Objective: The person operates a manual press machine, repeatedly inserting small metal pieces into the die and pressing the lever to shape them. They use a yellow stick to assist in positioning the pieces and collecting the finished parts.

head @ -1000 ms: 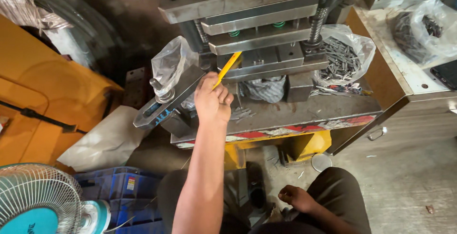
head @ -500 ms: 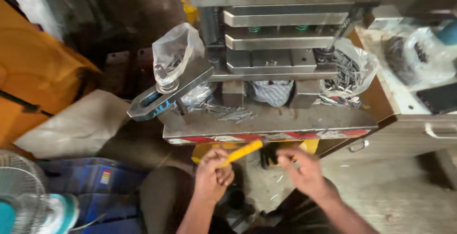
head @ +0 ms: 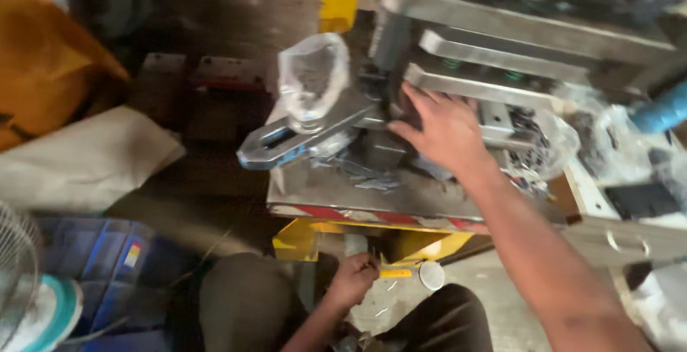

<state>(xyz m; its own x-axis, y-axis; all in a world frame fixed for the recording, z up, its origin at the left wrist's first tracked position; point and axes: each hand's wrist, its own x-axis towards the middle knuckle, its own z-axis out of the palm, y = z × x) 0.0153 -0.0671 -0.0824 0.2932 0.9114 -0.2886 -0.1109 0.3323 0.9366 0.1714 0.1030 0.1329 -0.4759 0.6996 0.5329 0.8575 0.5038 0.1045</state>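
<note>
My right hand [head: 445,129] reaches forward with fingers spread and rests against the grey metal press tooling [head: 472,87], holding nothing. My left hand [head: 353,280] is low between my knees, closed around a yellow-handled tool [head: 394,273]. A big grey wrench [head: 286,141] lies on the left end of the press table [head: 343,194]. A clear plastic bag [head: 312,73] of small parts sits on the wrench. Loose metal pieces [head: 365,173] are scattered on the table just below my right hand.
Another clear bag of metal parts [head: 537,153] sits right of my right hand. The table stands on a yellow base [head: 299,241]. A white sack [head: 79,162], a blue crate [head: 93,255] and a fan [head: 32,295] are at left. A side bench [head: 630,216] stands at right.
My right hand has come up from near my lap to the press tooling. My left hand, still on the yellow-handled tool, has dropped lower between my knees. The view shifted left and closer.
</note>
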